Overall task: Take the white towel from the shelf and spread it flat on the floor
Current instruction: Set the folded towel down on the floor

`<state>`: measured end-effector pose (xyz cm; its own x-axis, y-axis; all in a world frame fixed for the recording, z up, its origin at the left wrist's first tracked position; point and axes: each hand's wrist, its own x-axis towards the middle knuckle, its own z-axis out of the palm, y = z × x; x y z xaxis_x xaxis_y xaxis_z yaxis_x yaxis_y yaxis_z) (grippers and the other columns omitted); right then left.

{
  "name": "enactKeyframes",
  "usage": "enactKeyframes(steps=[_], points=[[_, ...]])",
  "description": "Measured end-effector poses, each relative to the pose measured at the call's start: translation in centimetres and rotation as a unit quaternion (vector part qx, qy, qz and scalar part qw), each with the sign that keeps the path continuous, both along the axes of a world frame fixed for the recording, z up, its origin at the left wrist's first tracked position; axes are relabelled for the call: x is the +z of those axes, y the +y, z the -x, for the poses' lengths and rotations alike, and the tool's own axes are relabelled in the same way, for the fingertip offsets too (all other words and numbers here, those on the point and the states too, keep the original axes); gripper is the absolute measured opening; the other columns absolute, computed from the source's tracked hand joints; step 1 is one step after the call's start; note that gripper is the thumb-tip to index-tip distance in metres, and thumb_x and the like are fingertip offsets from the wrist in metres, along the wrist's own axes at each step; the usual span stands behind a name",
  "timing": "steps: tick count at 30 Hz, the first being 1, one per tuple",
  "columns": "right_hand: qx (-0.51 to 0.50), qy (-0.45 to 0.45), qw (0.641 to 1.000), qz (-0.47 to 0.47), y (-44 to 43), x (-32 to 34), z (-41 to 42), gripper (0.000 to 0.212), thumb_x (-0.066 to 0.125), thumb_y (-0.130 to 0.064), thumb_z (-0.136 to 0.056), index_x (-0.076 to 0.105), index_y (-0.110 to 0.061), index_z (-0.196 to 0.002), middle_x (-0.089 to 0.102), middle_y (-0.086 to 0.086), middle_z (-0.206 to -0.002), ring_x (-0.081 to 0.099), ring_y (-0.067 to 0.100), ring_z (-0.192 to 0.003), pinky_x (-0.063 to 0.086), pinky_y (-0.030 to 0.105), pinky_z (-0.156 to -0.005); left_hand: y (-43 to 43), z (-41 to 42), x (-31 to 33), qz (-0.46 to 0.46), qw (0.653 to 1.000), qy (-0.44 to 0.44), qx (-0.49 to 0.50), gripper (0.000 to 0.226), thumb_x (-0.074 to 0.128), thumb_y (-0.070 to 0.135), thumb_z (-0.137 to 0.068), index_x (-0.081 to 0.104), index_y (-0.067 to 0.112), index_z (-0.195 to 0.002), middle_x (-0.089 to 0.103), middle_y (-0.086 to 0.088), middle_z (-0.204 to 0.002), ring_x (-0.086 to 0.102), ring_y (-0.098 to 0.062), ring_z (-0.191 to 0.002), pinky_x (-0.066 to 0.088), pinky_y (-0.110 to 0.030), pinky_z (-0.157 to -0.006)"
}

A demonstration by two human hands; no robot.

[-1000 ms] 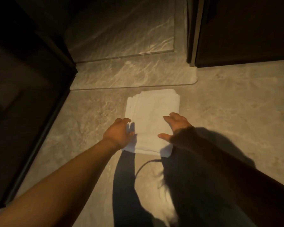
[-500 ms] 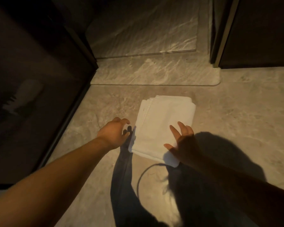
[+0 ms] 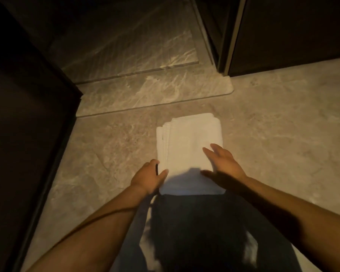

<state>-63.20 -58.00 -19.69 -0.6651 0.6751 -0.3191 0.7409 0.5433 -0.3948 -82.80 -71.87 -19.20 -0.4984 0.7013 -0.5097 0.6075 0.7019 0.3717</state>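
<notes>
The white towel (image 3: 188,146) lies folded in several layers on the marble floor, straight in front of me. My left hand (image 3: 148,178) is at its near left corner, thumb on top and fingers curled around the edge. My right hand (image 3: 222,165) rests flat on the towel's near right part, fingers spread and pointing away. My shadow darkens the towel's near edge.
A raised marble step (image 3: 155,95) with a rounded corner runs just beyond the towel. A dark glass panel (image 3: 28,134) stands along the left. A dark door or cabinet with a metal frame (image 3: 234,36) stands at the back right. Open floor (image 3: 283,124) lies to the right.
The towel lay skewed before and now lies straight. My left hand has moved from beside it onto its near left corner. My right hand has slid further up onto the cloth.
</notes>
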Motion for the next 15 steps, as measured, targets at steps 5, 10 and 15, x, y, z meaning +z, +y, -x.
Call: enactKeyframes(steps=[5, 10, 15], points=[[-0.063, 0.002, 0.998, 0.024, -2.4, 0.0, -0.6, 0.065, 0.051, -0.041, -0.092, 0.020, -0.026, -0.147, 0.013, 0.003, -0.157, 0.025, 0.029, -0.139, 0.027, 0.040, -0.110, -0.2, -0.6, -1.7, -0.045, 0.989, -0.086, 0.109, 0.054, 0.059, 0.037, -0.089, 0.032, 0.020, -0.133, 0.056, -0.013, -0.119, 0.058, -0.026, -0.099, 0.048, -0.030, -0.073], [-0.060, -0.014, 0.998, -0.002, -3.9, -0.6, 1.0, 0.063, 0.046, -0.043, -0.094, 0.017, -0.026, -0.147, 0.012, 0.002, -0.158, 0.028, 0.031, -0.136, 0.030, 0.038, -0.108, -1.2, 0.8, -2.1, -0.095, 0.981, -0.110, 0.131, 0.058, 0.065, 0.030, -0.085, 0.032, 0.020, -0.132, 0.058, -0.011, -0.116, 0.059, -0.024, -0.093, 0.046, -0.027, -0.067], [-0.036, 0.007, 0.999, -0.002, -5.9, -1.5, 6.3, 0.061, 0.041, -0.046, -0.094, 0.014, -0.029, -0.147, 0.008, 0.000, -0.158, 0.021, 0.030, -0.137, 0.030, 0.040, -0.107, -3.8, 5.1, -2.3, -0.127, 0.974, -0.104, 0.154, 0.061, 0.066, 0.033, -0.084, 0.037, 0.017, -0.135, 0.054, -0.009, -0.130, 0.055, -0.027, -0.115, 0.051, -0.039, -0.090]])
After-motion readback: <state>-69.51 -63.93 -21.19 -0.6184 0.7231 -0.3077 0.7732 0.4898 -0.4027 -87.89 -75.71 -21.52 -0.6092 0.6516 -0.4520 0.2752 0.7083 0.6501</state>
